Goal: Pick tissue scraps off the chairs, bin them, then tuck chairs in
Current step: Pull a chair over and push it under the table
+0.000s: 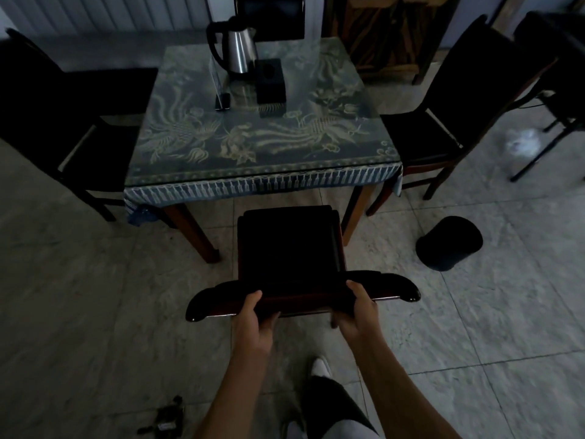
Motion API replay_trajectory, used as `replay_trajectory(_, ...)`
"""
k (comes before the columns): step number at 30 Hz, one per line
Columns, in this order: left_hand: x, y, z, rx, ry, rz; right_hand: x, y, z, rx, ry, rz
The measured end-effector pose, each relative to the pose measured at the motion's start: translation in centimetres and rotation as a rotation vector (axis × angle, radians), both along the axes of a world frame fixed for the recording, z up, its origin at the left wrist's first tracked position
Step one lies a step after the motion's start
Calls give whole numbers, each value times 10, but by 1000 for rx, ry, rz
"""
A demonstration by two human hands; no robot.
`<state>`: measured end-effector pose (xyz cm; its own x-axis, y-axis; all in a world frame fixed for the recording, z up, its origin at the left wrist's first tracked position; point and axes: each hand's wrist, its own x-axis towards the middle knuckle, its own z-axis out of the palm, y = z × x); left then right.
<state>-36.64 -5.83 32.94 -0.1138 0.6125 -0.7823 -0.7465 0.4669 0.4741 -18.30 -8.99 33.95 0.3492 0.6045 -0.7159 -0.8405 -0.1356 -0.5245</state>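
Note:
A dark wooden chair stands right in front of me, its seat facing the table and just short of the fringed cloth edge. My left hand grips the chair's top rail left of centre, fingers curled under it. My right hand grips the same rail right of centre. The seat looks bare, though it is very dark. A black bin stands on the floor to the right of the chair. A white, blurred scrap-like patch lies on the floor at far right.
A chair sits at the table's left side and another chair at its right. A kettle and a black box stand on the table. Small dark debris lies on the tiles at bottom left.

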Motion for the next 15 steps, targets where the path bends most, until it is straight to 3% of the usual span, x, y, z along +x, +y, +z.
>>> replay_trajectory(15,18,101,-3,24,22,8,20,105,-8,50,28,-15)
